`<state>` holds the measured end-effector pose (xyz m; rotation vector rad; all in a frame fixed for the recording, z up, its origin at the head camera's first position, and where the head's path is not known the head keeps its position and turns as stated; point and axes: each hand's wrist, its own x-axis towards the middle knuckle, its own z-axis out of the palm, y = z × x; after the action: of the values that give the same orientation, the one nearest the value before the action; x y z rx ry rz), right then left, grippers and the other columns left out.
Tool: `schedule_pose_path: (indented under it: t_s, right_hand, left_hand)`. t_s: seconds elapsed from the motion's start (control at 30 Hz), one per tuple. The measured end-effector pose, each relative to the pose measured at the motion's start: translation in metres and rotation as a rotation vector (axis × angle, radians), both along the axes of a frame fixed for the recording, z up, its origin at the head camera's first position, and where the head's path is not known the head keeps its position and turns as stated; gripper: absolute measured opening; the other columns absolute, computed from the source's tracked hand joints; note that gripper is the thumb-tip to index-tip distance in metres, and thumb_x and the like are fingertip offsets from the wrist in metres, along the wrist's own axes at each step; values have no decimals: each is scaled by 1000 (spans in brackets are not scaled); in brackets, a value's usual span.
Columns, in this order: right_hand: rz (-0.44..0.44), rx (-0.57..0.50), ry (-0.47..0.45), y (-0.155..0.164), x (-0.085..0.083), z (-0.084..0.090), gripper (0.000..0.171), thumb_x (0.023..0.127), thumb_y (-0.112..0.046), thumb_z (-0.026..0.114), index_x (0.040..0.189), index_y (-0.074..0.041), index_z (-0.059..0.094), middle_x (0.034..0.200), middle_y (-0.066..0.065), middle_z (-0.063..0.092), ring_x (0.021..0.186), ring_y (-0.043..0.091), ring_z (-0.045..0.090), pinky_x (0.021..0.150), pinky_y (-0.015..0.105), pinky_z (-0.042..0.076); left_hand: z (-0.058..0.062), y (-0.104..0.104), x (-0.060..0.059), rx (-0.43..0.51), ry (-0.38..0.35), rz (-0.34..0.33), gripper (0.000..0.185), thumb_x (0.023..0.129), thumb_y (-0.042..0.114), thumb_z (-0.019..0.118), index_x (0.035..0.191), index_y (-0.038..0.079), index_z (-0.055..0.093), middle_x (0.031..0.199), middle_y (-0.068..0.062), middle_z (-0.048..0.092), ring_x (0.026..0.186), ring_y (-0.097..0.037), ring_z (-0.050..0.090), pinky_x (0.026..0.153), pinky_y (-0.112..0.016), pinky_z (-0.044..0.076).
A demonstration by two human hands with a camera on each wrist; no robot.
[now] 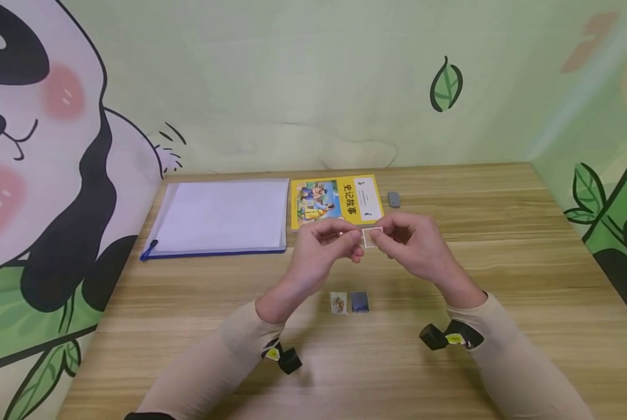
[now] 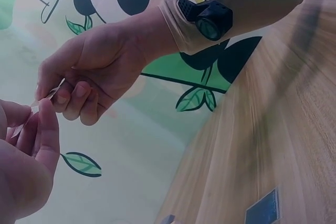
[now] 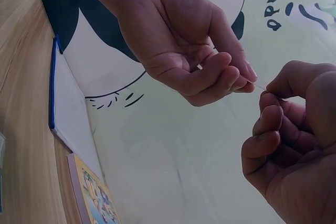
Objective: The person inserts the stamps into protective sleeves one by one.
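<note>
Both hands meet above the middle of the table, over a thin, white-bordered small card point(image 1: 372, 237). My right hand point(image 1: 415, 245) pinches it between thumb and index finger. From the other side my left hand point(image 1: 321, 251) pinches at its left edge; in the right wrist view only a thin line shows between the left hand point(image 3: 184, 40) and the right hand point(image 3: 299, 135). The fingers hide much of the card. Below them lie a small picture card point(image 1: 338, 303) and a small dark blue card point(image 1: 359, 301), side by side.
A white folder point(image 1: 221, 216) with a blue edge and a zip pull lies at the back left. Beside it is a yellow book point(image 1: 366, 198), and a grey eraser-like block point(image 1: 394, 199) sits right of that. Painted walls point(image 1: 292, 87) border the table.
</note>
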<state>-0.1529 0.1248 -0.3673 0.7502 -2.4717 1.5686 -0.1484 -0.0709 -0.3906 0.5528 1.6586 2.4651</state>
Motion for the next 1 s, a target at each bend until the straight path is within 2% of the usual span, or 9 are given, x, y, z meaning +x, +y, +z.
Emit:
schedule_pose_path:
  t_s: [0.17, 0.37, 0.6, 0.77, 0.9, 1.0]
  right_hand:
    - [17, -8, 28, -1, -1, 0, 6, 88, -2, 68, 82, -2, 68, 67, 3, 58, 56, 10, 49, 47, 19, 42]
    - [24, 1, 57, -1, -3, -1, 5, 87, -2, 69, 82, -4, 68, 68, 1, 60, 57, 10, 50, 48, 20, 44]
    - [16, 12, 67, -2, -3, -2, 6, 86, -2, 70, 82, -5, 67, 68, 0, 61, 57, 11, 50, 47, 21, 44]
    - [-13, 21, 62, -1, -3, -2, 7, 88, -2, 69, 81, -4, 67, 70, 2, 61, 58, 11, 51, 48, 20, 46]
    - [-42, 21, 57, 0, -3, -1, 7, 89, -4, 68, 83, -3, 68, 71, 4, 62, 58, 11, 52, 49, 19, 45]
    - [-52, 18, 60, 0, -3, 1, 6, 89, -5, 68, 83, -3, 68, 71, 4, 62, 58, 11, 51, 48, 19, 45]
  left_hand:
    - [0, 0, -1, -3, 5, 4, 5, 91, -4, 63, 94, -5, 67, 79, -9, 69, 67, -14, 67, 64, -27, 62]
    - [2, -1, -1, -18, 15, 13, 16, 91, -4, 63, 98, -18, 60, 77, -11, 68, 66, -14, 66, 62, -28, 62]
    - [1, -2, -2, -28, 18, 7, 10, 91, -2, 63, 95, -11, 63, 78, -6, 68, 66, -14, 66, 62, -27, 61]
    - [1, -3, -2, -58, 7, -5, 15, 92, -2, 63, 100, -15, 60, 81, -7, 68, 68, -14, 66, 65, -27, 62]
    - [1, -4, -2, -52, -39, -21, 6, 93, -5, 60, 97, -6, 65, 83, -11, 67, 70, -15, 67, 67, -28, 62]
    - [0, -4, -4, -30, -80, -31, 12, 92, -8, 59, 94, 2, 66, 83, -12, 68, 72, -15, 68, 69, -29, 62]
